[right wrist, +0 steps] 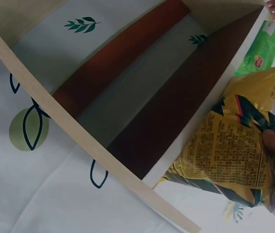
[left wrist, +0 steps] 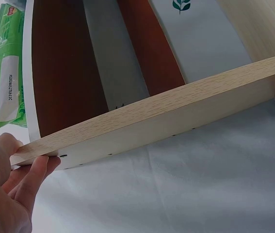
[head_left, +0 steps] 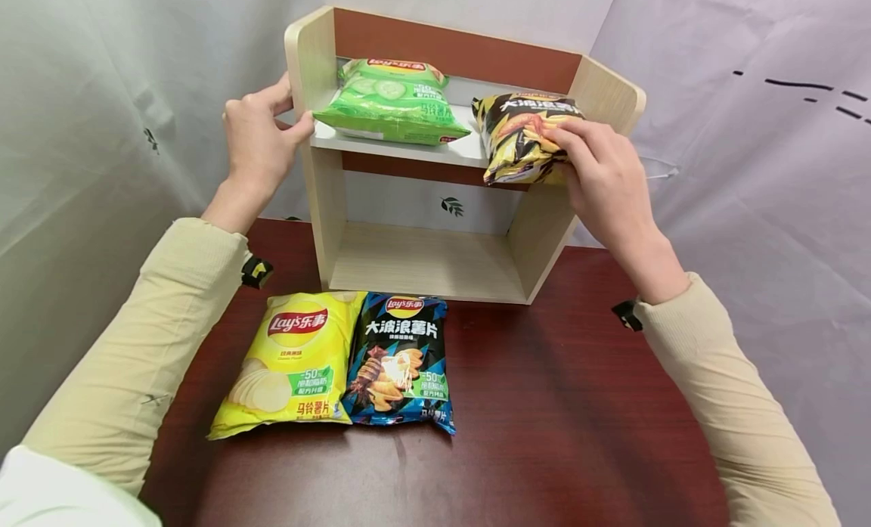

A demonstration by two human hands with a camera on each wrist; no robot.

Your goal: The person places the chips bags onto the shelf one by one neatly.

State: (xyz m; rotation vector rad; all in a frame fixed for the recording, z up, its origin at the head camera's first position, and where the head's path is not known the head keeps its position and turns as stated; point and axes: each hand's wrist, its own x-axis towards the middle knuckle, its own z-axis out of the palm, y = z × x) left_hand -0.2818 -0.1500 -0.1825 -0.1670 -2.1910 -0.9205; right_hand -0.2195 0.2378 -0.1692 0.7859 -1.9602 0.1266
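Observation:
A small wooden shelf unit point(head_left: 320, 194) stands at the back of the dark red table point(head_left: 544, 406). My left hand point(head_left: 261, 137) grips its left side panel point(left wrist: 142, 121), thumb on the front edge. A green chip bag point(head_left: 391, 100) lies on the upper shelf. My right hand point(head_left: 602, 172) holds a black and yellow chip bag point(head_left: 517, 134) at the right end of that shelf, the bag point(right wrist: 229, 150) overhanging the front edge. A yellow chip bag point(head_left: 289, 364) and a blue chip bag point(head_left: 401, 364) lie side by side on the table in front.
The lower compartment point(head_left: 425, 262) of the shelf unit holds nothing. A pale cloth with leaf prints point(head_left: 748, 172) hangs behind and to both sides. Bare table surface stretches right of the blue bag.

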